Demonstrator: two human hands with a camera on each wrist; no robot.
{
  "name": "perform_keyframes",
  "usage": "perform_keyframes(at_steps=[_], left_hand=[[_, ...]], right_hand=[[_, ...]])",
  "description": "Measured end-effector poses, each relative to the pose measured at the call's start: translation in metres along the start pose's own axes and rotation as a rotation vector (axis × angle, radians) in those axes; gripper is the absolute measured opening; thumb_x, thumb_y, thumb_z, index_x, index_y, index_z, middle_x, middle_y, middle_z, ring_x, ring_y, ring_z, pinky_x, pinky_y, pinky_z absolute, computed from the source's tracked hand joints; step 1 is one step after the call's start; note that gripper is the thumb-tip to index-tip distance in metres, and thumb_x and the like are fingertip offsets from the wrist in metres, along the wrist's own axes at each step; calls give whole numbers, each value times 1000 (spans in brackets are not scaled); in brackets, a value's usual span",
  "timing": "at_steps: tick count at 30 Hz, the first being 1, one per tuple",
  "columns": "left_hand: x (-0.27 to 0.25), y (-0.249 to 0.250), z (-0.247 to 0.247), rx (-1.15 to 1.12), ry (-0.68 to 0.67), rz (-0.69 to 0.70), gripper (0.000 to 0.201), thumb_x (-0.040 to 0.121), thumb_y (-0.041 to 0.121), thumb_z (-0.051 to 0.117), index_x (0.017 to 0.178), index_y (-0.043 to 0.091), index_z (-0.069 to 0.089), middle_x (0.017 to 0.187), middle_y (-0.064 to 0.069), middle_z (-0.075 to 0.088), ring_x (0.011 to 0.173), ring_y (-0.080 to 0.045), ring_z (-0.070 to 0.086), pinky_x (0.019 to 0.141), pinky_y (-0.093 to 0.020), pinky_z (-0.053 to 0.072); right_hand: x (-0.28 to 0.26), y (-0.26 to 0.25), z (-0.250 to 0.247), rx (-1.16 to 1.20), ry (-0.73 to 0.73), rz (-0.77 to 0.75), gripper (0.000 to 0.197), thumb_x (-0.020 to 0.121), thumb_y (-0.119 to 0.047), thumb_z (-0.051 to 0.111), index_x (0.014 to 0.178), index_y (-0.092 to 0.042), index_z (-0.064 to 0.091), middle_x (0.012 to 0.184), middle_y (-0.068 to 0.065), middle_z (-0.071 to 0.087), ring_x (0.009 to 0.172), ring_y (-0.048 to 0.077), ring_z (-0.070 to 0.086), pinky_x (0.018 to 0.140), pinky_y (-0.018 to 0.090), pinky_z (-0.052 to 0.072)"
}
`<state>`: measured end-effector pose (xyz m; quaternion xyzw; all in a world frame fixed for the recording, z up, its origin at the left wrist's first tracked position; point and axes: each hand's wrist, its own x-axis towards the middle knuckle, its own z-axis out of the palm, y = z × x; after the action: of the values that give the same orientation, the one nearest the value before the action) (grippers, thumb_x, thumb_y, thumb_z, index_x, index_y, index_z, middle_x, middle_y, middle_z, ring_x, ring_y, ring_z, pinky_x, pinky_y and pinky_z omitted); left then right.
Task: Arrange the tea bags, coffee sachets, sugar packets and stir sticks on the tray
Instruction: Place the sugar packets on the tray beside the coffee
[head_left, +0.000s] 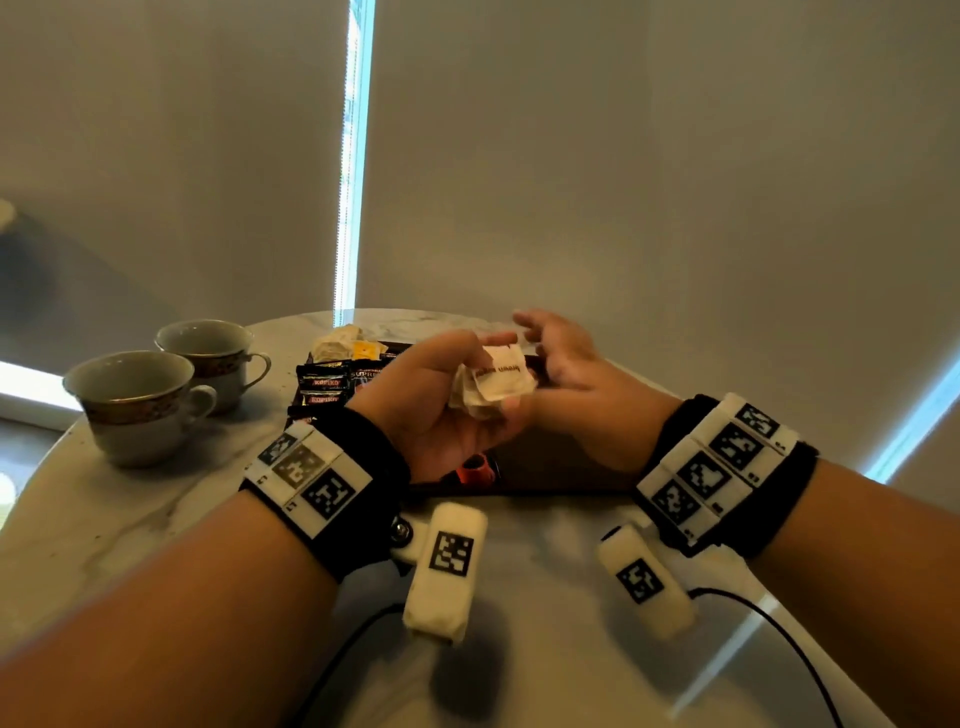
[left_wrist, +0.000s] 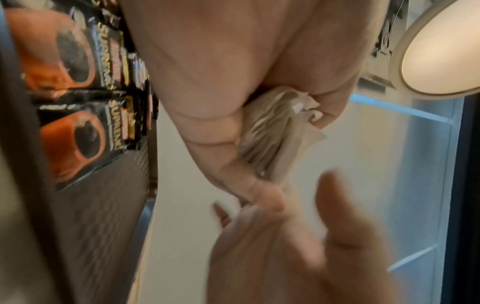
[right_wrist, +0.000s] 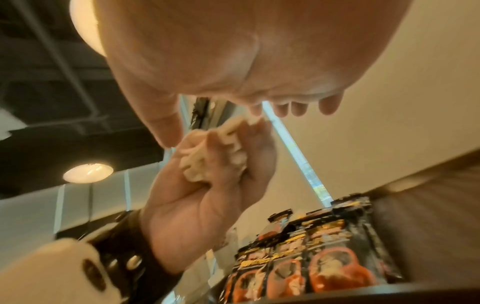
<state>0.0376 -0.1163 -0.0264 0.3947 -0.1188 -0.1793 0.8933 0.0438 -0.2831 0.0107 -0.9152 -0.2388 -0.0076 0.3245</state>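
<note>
Clutching a crumpled bundle of white paper sugar packets (head_left: 492, 385) above the dark rectangular tray (head_left: 550, 462), the left hand (head_left: 441, 410) could shed some onto the worktop as the loosely spread right hand (head_left: 566, 374) picks one free.

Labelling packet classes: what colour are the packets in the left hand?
Off-white sugar packets, dark print; head view shows them best.

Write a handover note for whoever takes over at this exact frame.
Left hand: grips a bunch of brown sugar packets above the tray.
Right hand: open beside the bunch, holding nothing.
Done: coffee sachets lie in rows on the tray's left; tea bags sit at its far-left corner.
Left: lay the sugar packets on the tray. No stir sticks are visible.
</note>
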Motion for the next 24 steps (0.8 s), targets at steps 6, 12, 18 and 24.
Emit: perform_keyframes(at_steps=[6, 12, 18, 24], left_hand=[[-9, 29, -10, 22, 265, 62, 29, 91, 7, 46, 111, 10, 66, 119, -26, 60, 87, -32, 67, 56, -26, 59], [-14, 54, -14, 237, 372, -24, 25, 92, 9, 49, 110, 4, 65, 124, -28, 57, 93, -34, 64, 60, -30, 63], [-9, 125, -3, 481, 455, -73, 21, 93, 11, 47, 105, 6, 63, 114, -20, 54, 89, -31, 62, 59, -30, 63], [5, 170, 10, 625, 501, -57, 21, 93, 10, 47, 107, 4, 62, 108, -16, 57, 90, -30, 64, 56, -30, 61]], right_hand=[[-4, 33, 10, -504, -436, 389, 36, 101, -34, 53, 132, -17, 60, 131, 4, 60, 121, 23, 55, 98, 32, 43], [-12, 14, 13, -513, -558, 359, 29, 99, -34, 58, 127, -33, 61, 118, -8, 63, 109, 11, 57, 92, 29, 42], [-18, 1, 24, -523, -608, 294, 32, 97, -36, 61, 129, -32, 60, 118, -6, 63, 108, 13, 58, 94, 30, 44], [-28, -14, 28, -514, -643, 274, 34, 97, -38, 60, 130, -31, 58, 118, -5, 63, 107, 14, 58, 92, 29, 44]])
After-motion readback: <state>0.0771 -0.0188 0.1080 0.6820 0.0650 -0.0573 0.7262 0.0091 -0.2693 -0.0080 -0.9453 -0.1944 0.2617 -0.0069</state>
